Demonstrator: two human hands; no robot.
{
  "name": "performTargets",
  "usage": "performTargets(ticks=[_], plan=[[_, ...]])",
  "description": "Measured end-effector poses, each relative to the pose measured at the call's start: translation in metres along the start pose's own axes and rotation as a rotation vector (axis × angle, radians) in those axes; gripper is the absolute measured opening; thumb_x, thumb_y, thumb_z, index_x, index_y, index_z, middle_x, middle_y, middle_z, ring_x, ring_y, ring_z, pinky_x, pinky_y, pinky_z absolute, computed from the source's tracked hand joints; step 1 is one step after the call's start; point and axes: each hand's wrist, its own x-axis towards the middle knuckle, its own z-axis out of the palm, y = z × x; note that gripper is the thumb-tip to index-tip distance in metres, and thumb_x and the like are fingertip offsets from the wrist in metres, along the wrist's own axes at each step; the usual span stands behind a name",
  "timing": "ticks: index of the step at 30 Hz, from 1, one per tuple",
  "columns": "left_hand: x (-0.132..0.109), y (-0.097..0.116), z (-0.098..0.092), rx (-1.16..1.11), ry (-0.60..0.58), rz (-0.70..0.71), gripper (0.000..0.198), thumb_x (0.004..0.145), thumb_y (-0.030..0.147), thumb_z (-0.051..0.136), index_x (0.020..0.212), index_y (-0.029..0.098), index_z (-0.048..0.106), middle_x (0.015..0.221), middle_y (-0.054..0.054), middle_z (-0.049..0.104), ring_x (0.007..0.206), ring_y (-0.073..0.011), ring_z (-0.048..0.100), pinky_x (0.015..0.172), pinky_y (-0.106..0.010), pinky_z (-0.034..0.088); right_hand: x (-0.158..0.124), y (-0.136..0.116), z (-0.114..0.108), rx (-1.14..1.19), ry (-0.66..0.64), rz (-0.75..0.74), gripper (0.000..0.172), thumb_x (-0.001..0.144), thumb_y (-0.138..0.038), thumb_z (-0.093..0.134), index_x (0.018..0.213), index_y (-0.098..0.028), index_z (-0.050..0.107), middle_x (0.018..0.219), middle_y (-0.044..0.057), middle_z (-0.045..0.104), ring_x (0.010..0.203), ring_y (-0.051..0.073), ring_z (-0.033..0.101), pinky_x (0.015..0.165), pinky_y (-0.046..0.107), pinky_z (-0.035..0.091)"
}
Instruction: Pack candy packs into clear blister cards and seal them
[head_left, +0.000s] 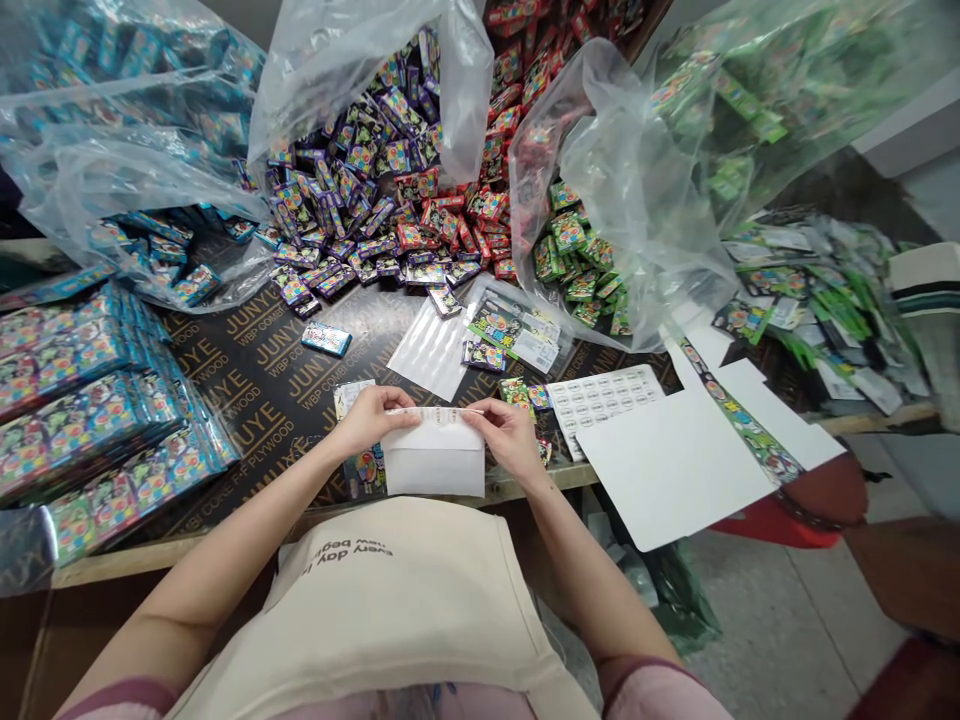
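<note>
The left grip (365, 421) and right grip (513, 434) both pinch a white sheet (435, 472); a label sheet (609, 393) lies right of the right grip.

The fingers (403, 418) of the left hand (364, 422) and the right hand (516, 438) pinched the upper corners of a white sheet (435, 475), along whose top edge ran a row of round labels (442, 416). Beside the left fingers, partly behind the sheet, lay a printed pouch (367, 468). Beyond them, a single blue packet (326, 338) rested on the bench (247, 375). Farther beyond the fingers were heaped purple packets (337, 200), red packets (480, 215) and green packets (574, 240). To the fingers' right, white cards (667, 480) partly covered a label sheet (619, 390); well to their left, blue-printed packs (97, 400) stood stacked.
</note>
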Motion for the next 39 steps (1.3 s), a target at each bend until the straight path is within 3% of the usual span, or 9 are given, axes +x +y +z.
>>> performTargets(ticks=[7, 14, 26, 33, 36, 39], plan=[[-0.001, 0.0, -0.004, -0.067, 0.025, -0.074, 0.029, 0.062, 0.04, 0.071, 0.067, 0.012, 0.065, 0.055, 0.002, 0.058, 0.05, -0.0078, 0.045, 0.047, -0.019, 0.032, -0.002, -0.008, 0.002, -0.05, 0.037, -0.067, 0.022, 0.079, -0.039, 0.062, 0.072, -0.019, 0.068, 0.07, 0.002, 0.067, 0.062, 0.015, 0.056, 0.056, 0.026, 0.043], [-0.001, -0.007, -0.014, -0.263, 0.093, -0.089, 0.036, 0.057, 0.043, 0.078, 0.067, 0.012, 0.064, 0.057, 0.001, 0.059, 0.052, -0.0087, 0.049, 0.053, -0.022, 0.038, 0.002, -0.005, 0.0, -0.01, 0.076, -0.065, 0.017, 0.077, -0.037, 0.065, 0.075, -0.02, 0.067, 0.07, 0.002, 0.065, 0.061, 0.014, 0.054, 0.056, 0.026, 0.043], [-0.001, -0.006, -0.013, -0.323, 0.082, -0.164, 0.035, 0.055, 0.042, 0.078, 0.06, 0.012, 0.061, 0.054, 0.002, 0.056, 0.049, -0.0073, 0.048, 0.05, -0.022, 0.039, 0.003, -0.01, -0.001, -0.052, 0.16, -0.296, 0.01, 0.079, -0.023, 0.063, 0.07, -0.023, 0.067, 0.077, 0.003, 0.063, 0.077, 0.018, 0.058, 0.07, 0.032, 0.047], [-0.003, -0.006, -0.018, -0.336, 0.09, -0.152, 0.033, 0.054, 0.039, 0.081, 0.066, 0.012, 0.066, 0.057, 0.0, 0.062, 0.052, -0.0086, 0.053, 0.055, -0.023, 0.045, 0.005, -0.006, -0.003, -0.017, 0.126, -0.205, 0.007, 0.079, -0.024, 0.061, 0.076, -0.022, 0.067, 0.077, 0.002, 0.063, 0.073, 0.017, 0.057, 0.065, 0.03, 0.045], [-0.003, -0.007, -0.018, -0.351, 0.093, -0.172, 0.034, 0.051, 0.04, 0.082, 0.061, 0.011, 0.066, 0.054, 0.0, 0.061, 0.049, -0.0081, 0.052, 0.052, -0.023, 0.045, 0.007, -0.002, -0.006, -0.032, 0.132, -0.259, 0.007, 0.079, -0.023, 0.063, 0.074, -0.022, 0.068, 0.088, 0.004, 0.065, 0.087, 0.019, 0.06, 0.078, 0.033, 0.046], [-0.003, -0.008, -0.018, -0.357, 0.122, -0.181, 0.036, 0.048, 0.041, 0.083, 0.058, 0.012, 0.065, 0.05, 0.001, 0.059, 0.046, -0.0085, 0.051, 0.049, -0.022, 0.045, 0.011, 0.001, -0.013, 0.032, 0.267, -0.309, 0.008, 0.081, -0.027, 0.062, 0.082, -0.023, 0.068, 0.105, 0.006, 0.063, 0.104, 0.022, 0.058, 0.091, 0.038, 0.044]])
